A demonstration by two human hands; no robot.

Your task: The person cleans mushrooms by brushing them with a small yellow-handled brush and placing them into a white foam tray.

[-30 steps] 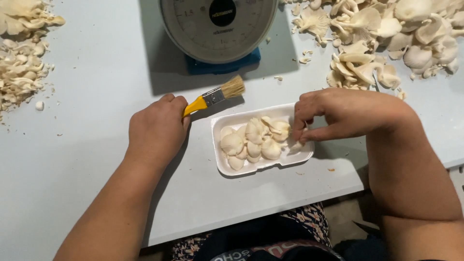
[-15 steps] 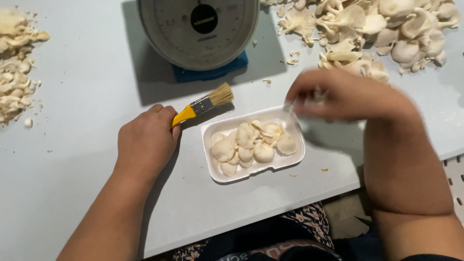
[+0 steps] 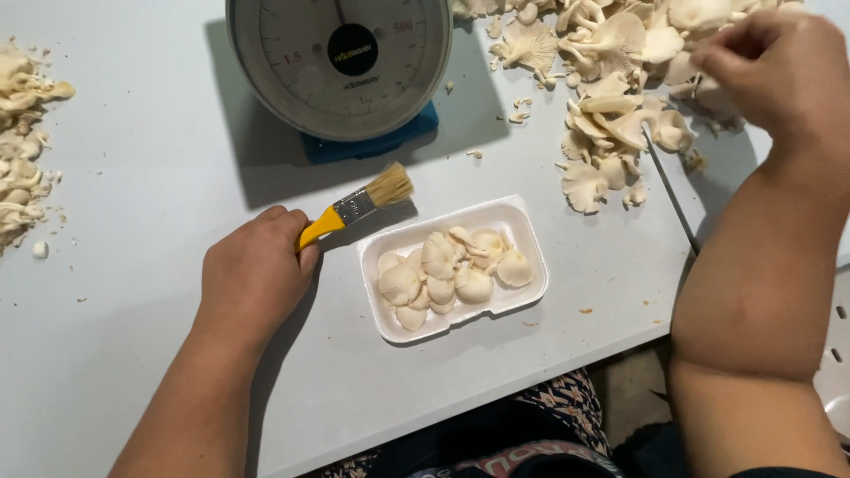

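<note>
Resting on the pale worktop (image 3: 133,372), your left hand (image 3: 252,279) is curled into a fist around the yellow handle of a small paintbrush (image 3: 356,205). The fingers are closed tight on that handle, and the metal ferrule and tan bristles stick out up and to the right, pointing toward the base of the scale (image 3: 341,62). The brush tip sits just above the far left corner of the white foam tray (image 3: 522,239), close to it but not touching.

The tray lies just to the right of your left hand, near the front edge of the worktop. It holds a single loose layer of pale oyster mushroom caps (image 3: 447,274), gathered mostly in its left and middle part.

Your right hand (image 3: 770,66) is up at the far right, over the big heap of loose oyster mushrooms (image 3: 620,106). Its fingers are bent inward and reach into the heap; you cannot tell from this angle whether they grip a mushroom or only touch the pile. A thin grey metal rod (image 3: 668,190) lies slanted on the worktop beside your right forearm, running from the heap toward the front edge.

A round dial scale on a blue base stands at the back, between both hands. A second, smaller pile of mushroom trimmings (image 3: 22,150) lies at the far left edge, well apart from the tray.
</note>
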